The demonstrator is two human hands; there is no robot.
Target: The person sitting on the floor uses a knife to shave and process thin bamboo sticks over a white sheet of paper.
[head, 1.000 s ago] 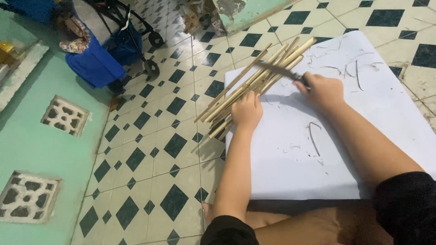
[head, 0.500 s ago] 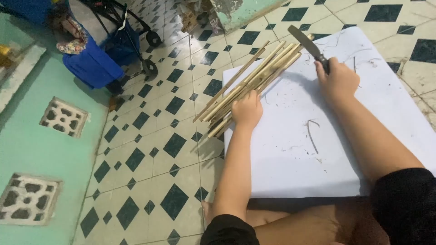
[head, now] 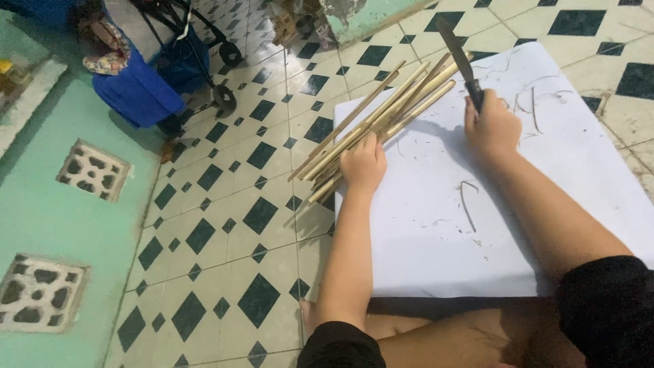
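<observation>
A bundle of several long bamboo sticks (head: 371, 119) lies slanted across the left edge of a white sheet (head: 545, 197) on the tiled floor. My left hand (head: 363, 163) presses down on the bundle near its lower end. My right hand (head: 492, 126) grips the dark handle of a knife (head: 456, 53), whose blade points up and away, raised above the upper ends of the sticks. Thin curled shavings (head: 469, 201) lie scattered on the sheet.
A blue wheeled cart (head: 160, 68) stands at the upper left on the black-and-white diamond tiles (head: 225, 225). A green wall with patterned vent blocks (head: 92, 170) runs along the left. A green pillar base (head: 361, 20) sits at the top. My knees are at the bottom.
My right hand has lifted the knife off the sticks and swung it upward and to the right. My left hand has stayed on the bundle.
</observation>
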